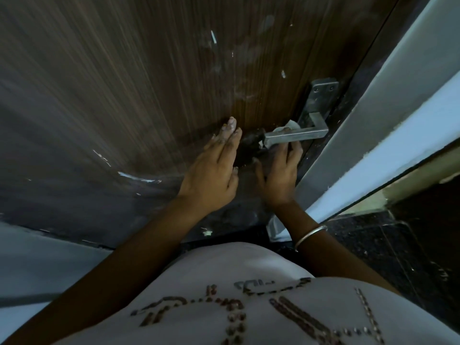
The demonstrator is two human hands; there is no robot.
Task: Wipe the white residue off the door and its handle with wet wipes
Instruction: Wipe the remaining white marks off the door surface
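**Brown door, steel lever, wipe behind the bar**

Brown wood-grain door (149,83) fills most of the view, dotted with white flecks of residue (213,37) above the handle and streaked with a longer white smear (134,176) low on the left. Carries a brushed-steel lever handle (296,135) on a rectangular steel backplate (323,90) near its right edge, just beside the pale grey door frame (361,120).

Lays the left hand (211,175) flat on the door, fingers straight and together, tips just left of the lever's free end and dusted with white.

Reaches the right hand (278,175) up from beneath the lever, thumb spread to the left, fingers passing behind the bar. Hides the fingertips there, so cannot tell whether they curl round anything or press straight.

Shows the crumpled white wet wipe (288,126) bunched above and behind the lever, touching it, with a scrap poking out at the bar's free end.

Wears a thin silver bangle (310,236) on the right wrist and a white top with beaded lettering (224,282). Stands over a dark speckled stone floor (373,245).
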